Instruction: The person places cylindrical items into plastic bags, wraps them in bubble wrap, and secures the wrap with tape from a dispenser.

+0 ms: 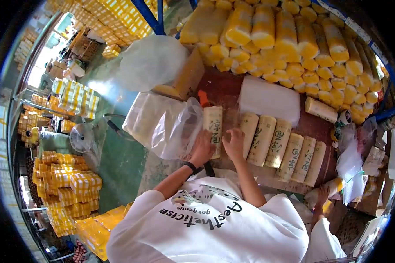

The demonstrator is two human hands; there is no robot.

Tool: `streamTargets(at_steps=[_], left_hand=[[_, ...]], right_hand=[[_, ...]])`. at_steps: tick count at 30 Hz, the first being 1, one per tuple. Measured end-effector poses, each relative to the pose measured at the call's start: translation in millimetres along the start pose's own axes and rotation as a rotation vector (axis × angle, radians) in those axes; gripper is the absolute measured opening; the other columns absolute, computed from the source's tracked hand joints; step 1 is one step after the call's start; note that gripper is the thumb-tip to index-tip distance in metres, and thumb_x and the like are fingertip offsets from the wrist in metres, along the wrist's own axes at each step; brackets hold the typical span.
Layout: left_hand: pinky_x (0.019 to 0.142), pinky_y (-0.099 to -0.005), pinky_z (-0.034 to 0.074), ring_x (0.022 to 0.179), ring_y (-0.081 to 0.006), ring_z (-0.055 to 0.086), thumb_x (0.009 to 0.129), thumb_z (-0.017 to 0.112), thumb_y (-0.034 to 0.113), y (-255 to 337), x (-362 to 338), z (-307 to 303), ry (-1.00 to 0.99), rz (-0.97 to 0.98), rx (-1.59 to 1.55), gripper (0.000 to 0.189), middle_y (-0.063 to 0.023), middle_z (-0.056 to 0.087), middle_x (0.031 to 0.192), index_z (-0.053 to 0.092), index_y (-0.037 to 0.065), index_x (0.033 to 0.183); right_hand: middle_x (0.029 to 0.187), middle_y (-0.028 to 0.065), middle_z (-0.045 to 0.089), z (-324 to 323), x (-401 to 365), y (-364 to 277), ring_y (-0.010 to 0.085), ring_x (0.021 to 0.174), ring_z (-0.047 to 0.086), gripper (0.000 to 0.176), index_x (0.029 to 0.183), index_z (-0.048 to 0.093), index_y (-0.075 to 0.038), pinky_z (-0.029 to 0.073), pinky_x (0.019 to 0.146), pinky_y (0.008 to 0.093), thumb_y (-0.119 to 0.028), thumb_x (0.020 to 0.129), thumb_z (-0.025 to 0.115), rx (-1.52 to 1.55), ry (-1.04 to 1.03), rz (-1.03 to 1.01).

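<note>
A cream package (213, 117) with dark green characters lies lengthwise in front of me on the work surface. My left hand (202, 149), with a black band at the wrist, is closed against its lower left side, next to a clear plastic bag (175, 136). On the package's right side my right hand (234, 143) has its fingers curled together near the edge; what they pinch is too small to make out. Right of that hand, several similar packages (263, 140) lie side by side in a row.
White sheets (269, 98) lie behind the row. Yellow-ended rolls (285, 39) are piled at the back. An open carton (184, 79) with clear plastic stands back left. At the lower right, another person's hand (322, 197) is beside a wrapped roll. Yellow bundles (70, 184) are stacked left.
</note>
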State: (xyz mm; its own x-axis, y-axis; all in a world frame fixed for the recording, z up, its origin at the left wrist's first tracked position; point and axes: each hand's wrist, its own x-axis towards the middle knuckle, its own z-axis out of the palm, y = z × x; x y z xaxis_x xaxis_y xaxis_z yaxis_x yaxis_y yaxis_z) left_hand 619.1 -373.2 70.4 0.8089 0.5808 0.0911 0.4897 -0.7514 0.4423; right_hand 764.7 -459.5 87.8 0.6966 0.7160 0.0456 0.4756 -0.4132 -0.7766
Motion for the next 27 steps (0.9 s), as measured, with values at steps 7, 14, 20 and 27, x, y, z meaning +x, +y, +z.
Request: streamTargets(at_steps=[7,14,20,27], left_hand=[[0.097,-0.0493,0.037,0.126,-0.0497,0.030,0.072,0.074,0.027,32.9,45.1,17.7,-0.197,-0.386,-0.107,0.109,-0.0378,0.018,0.139,-0.005,0.020,0.147],[0.088,-0.0499,0.044,0.117,-0.0502,0.040,0.069,0.077,0.030,28.7,59.1,87.5,-0.253,-0.294,0.171,0.114,-0.0355,0.020,0.138,-0.006,0.028,0.147],[0.087,-0.0566,0.039,0.112,-0.0475,0.043,0.070,0.073,0.036,33.4,53.8,50.1,-0.338,-0.389,0.148,0.109,-0.0301,0.021,0.140,-0.004,0.033,0.147],[0.091,-0.0596,0.038,0.125,-0.0527,0.030,0.081,0.062,0.049,-1.3,35.4,15.4,-0.376,-0.283,0.166,0.095,-0.0339,0.016,0.143,-0.007,0.035,0.146]], right_hand=[[0.144,0.0089,0.032,20.2,-0.3,57.5,0.0257,0.136,0.022,0.049,0.117,0.058,-0.011,0.005,0.107,0.0640,-0.025,0.071,0.069,-0.869,-0.279,-0.143],[0.151,0.0035,0.020,-1.1,-13.2,76.3,0.0274,0.140,0.011,0.051,0.109,0.059,-0.013,0.012,0.105,0.0632,-0.020,0.061,0.075,-0.665,-0.035,-0.141],[0.152,0.0109,0.016,-24.9,-24.2,69.5,0.0356,0.139,0.013,0.051,0.103,0.062,-0.022,0.022,0.103,0.0571,-0.017,0.055,0.077,-0.544,0.061,0.036],[0.154,0.0081,0.011,-64.8,-40.5,77.8,0.0342,0.140,0.010,0.059,0.105,0.064,-0.029,0.023,0.103,0.0560,-0.019,0.051,0.086,-0.589,0.173,0.031]])
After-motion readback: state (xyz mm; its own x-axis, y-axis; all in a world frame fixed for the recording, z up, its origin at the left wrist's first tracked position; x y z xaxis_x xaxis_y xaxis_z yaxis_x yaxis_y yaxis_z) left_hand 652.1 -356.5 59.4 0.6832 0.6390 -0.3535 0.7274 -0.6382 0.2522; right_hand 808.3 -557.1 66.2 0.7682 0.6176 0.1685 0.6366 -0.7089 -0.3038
